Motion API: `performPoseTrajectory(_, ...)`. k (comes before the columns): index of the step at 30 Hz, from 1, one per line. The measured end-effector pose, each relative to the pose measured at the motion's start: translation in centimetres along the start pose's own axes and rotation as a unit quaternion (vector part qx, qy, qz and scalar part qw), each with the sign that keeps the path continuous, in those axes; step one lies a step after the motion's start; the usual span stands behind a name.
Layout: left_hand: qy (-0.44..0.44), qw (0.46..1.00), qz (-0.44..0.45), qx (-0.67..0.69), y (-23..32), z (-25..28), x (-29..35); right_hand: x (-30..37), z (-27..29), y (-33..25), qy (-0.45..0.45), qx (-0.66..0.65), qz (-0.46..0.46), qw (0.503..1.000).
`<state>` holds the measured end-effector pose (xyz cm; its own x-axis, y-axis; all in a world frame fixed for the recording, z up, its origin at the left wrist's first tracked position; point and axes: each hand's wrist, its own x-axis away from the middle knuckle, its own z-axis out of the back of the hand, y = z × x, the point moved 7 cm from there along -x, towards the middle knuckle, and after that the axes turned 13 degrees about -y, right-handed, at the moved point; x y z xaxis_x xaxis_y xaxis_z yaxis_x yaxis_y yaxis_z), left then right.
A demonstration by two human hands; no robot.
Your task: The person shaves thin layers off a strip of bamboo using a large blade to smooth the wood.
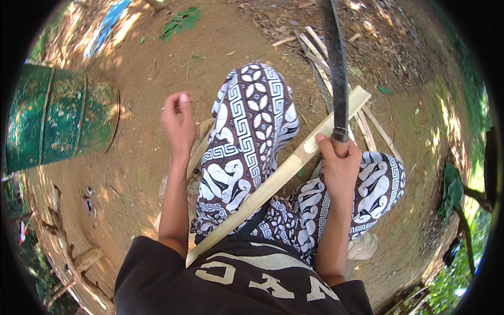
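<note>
My right hand (339, 163) grips the wooden handle (340, 146) of a machete, its long dark blade (337, 63) pointing away from me. The thumb of that hand presses on a split bamboo strip (283, 173), which slants from my belly across my lap to the far right. A paler, scraped patch shows on the strip near the thumb. Beside my left knee, my left hand (178, 118) is raised off the strip with its fingers loosely bent. Nothing shows in it.
Several split bamboo pieces (363, 130) lie on the dirt beyond my right knee. A rusty green drum (63, 115) stands at the left. Green leaves (181, 23) and a blue sheet (107, 26) are farther off. A wood chunk (88, 259) lies at lower left.
</note>
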<state>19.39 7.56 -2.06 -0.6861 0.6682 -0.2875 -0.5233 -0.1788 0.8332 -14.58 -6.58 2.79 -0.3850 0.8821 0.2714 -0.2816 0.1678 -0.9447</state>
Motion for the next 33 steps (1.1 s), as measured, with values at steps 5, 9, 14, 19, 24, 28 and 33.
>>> performPoseTrajectory(5, -0.205, 0.954, -0.174, 0.136, 18.1, -1.1, 4.4, 0.3, 0.0, 0.0, -0.037, -0.139, -0.029, 0.989)
performPoseTrajectory(9, -0.458, 0.885, -0.058, 0.063, 18.8, -10.5, 6.3, -0.2, 1.5, -0.6, -0.037, -0.166, -0.001, 0.986)
performPoseTrajectory(14, -0.585, 0.766, 0.125, 0.233, 17.5, -15.3, 6.3, 0.3, 4.4, -4.6, 0.056, 0.098, 0.070, 0.991)
performPoseTrajectory(19, -0.508, 0.813, 0.058, 0.277, 17.0, -18.0, 2.4, -0.6, 6.3, -7.4, 0.047, 0.270, 0.098, 0.957)
performPoseTrajectory(24, -0.535, 0.702, 0.202, 0.424, 15.4, -18.6, 1.6, -3.4, 5.8, -7.3, 0.029, 0.389, 0.168, 0.905)
performPoseTrajectory(28, -0.512, 0.679, 0.216, 0.479, 13.2, -19.1, 1.5, -4.9, 3.1, -4.2, -0.010, 0.447, 0.167, 0.879)
performPoseTrajectory(33, -0.514, 0.708, 0.198, 0.442, 12.7, -19.2, 2.5, -4.9, 2.0, -1.4, -0.007, 0.449, 0.164, 0.878)
